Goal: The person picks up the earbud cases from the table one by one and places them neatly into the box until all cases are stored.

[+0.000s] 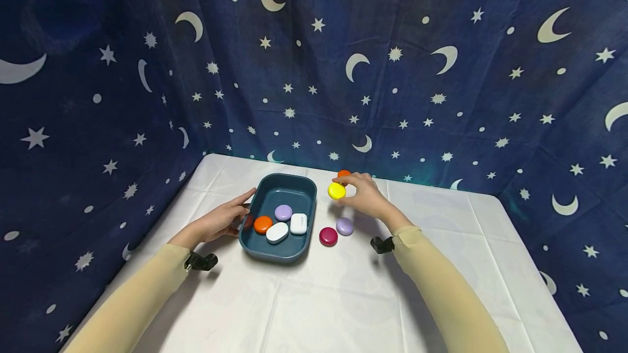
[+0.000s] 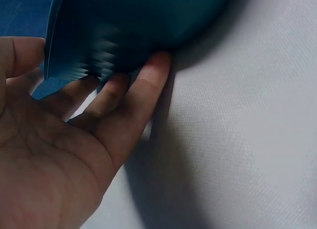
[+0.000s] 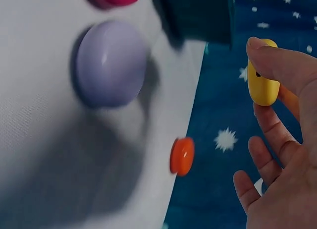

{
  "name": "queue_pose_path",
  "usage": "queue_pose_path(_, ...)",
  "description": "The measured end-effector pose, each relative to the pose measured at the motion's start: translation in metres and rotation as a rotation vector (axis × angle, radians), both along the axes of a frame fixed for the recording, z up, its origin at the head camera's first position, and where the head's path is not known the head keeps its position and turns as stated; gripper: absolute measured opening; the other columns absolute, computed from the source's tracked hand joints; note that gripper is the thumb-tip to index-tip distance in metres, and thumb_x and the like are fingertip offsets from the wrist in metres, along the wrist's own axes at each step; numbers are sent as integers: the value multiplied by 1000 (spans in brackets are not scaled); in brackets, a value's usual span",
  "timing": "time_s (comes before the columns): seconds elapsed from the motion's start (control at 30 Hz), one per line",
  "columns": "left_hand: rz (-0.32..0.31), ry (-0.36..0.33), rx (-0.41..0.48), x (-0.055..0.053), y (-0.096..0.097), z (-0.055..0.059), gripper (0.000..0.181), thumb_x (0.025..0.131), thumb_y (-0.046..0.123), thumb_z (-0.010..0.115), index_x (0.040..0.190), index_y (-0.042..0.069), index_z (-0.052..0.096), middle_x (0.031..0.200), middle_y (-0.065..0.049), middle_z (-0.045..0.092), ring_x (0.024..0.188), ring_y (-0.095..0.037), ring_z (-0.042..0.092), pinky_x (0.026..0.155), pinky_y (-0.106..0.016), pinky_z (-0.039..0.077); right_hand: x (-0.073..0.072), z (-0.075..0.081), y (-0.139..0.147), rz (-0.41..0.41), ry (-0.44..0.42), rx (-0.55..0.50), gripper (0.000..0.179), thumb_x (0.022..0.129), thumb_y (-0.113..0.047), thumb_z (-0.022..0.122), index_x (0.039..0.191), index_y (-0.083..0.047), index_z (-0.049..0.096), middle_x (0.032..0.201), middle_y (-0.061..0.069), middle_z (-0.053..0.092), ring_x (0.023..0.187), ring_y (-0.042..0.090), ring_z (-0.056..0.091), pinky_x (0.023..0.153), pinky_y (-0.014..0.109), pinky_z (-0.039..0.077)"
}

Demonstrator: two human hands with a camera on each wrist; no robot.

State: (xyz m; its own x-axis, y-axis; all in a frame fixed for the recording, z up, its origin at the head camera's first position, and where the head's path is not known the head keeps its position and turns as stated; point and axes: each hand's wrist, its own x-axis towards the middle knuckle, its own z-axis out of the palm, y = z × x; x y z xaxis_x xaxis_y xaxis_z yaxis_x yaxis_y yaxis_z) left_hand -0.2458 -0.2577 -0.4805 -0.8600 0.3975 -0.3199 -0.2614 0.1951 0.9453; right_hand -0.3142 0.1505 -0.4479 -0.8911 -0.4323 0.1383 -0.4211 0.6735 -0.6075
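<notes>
My right hand point(image 1: 363, 195) pinches a yellow earbud case point(image 1: 336, 190) between thumb and fingers, held above the table right of the dish. In the right wrist view, the yellow case point(image 3: 263, 85) shows a small dark port on its side. My left hand point(image 1: 221, 219) is at the left side of a dark teal, rounded rectangular dish point(image 1: 282, 187). Its fairly straight fingers point(image 2: 148, 78) touch the dish's outer wall. Inside the dish lie an orange case point(image 1: 263, 225), a lilac case point(image 1: 283, 212), a white oval case point(image 1: 277, 233) and a white squarish case point(image 1: 299, 224).
On the white-covered table point(image 1: 333, 298), a crimson case point(image 1: 328, 236) and a lilac case point(image 1: 345, 226) lie right of the dish. Another orange case point(image 1: 344, 173) is behind my right hand, partly hidden. A dark blue curtain point(image 1: 324, 59) with moons and stars borders the table's back and sides.
</notes>
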Motion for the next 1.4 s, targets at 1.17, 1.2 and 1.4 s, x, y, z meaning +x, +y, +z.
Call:
queue_pose_path(1.17, 1, -1, -14, -1, -2, -2, 64, 109, 21, 41, 165, 35, 15, 123, -20, 50, 107, -26, 52, 84, -45, 54, 0, -1, -80, 111, 30, 211, 58, 83, -38, 84, 138, -27, 67, 132, 1, 61, 124, 25, 40, 103, 48, 33)
queue_pose_path(1.2, 1, 0, -9, -1, -2, -2, 64, 109, 20, 41, 165, 35, 15, 128, -22, 51, 109, -27, 52, 85, -45, 54, 0, -2, -81, 109, 37, 221, 58, 83, -38, 84, 137, -28, 67, 132, 0, 61, 123, 25, 41, 103, 47, 33)
queue_pose_path(1.4, -9, 6, -3, 0, -3, -2, 64, 109, 20, 40, 166, 34, 13, 149, -26, 44, 120, -30, 52, 87, -47, 54, -3, -4, -85, 101, 65, 261, 57, 82, -41, 84, 135, -30, 69, 129, -1, 63, 122, 24, 42, 103, 48, 32)
